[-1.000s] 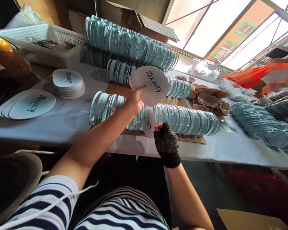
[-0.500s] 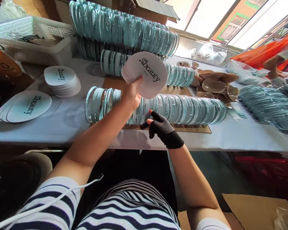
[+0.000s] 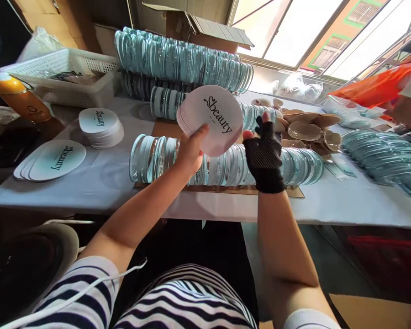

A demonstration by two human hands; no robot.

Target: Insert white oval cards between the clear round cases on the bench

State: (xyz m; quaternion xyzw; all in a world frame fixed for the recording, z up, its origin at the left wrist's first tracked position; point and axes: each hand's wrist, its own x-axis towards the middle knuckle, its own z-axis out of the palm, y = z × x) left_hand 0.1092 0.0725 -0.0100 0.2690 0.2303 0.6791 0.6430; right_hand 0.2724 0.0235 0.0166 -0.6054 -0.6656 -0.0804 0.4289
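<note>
Printed cards: a thick stack of oval white cards [image 3: 219, 103] lettered "beauty" is held raised over the near row of clear round cases [image 3: 231, 170], about mid-table.
Left hand: the stack's near edge is pinched by the bare left hand [image 3: 191, 153], thumb on the top card, the fingers hidden beneath.
Gloved right hand: nothing is seen to be gripped by the right hand [image 3: 264, 153]; its thumb and fingers are parted, just beside the stack's right edge.
Progress: the work is judged to be partway along. Pale inserts can be made out among the near cases, but whether each case has been given a card cannot be told.
Cards left: a thick stack is in hand, and on the left a neat pile [image 3: 98, 121] and a fanned pile [image 3: 60, 160] are laid out.
White-covered table [image 3: 332, 201]: the near row is set on a brown cardboard sheet [image 3: 222, 188]; farther off, more cases [image 3: 178, 57] are stacked in rows. Tan rounded pieces [image 3: 304, 130] are heaped to the right, with clear ware [image 3: 383, 155] beyond.
Far left: a white basket [image 3: 77, 93] is placed beside an orange bottle [image 3: 20, 98].
Room: the far side is lit by a large window [image 3: 294, 32]; a co-worker's arm [image 3: 409, 109] is partly seen at far right.
</note>
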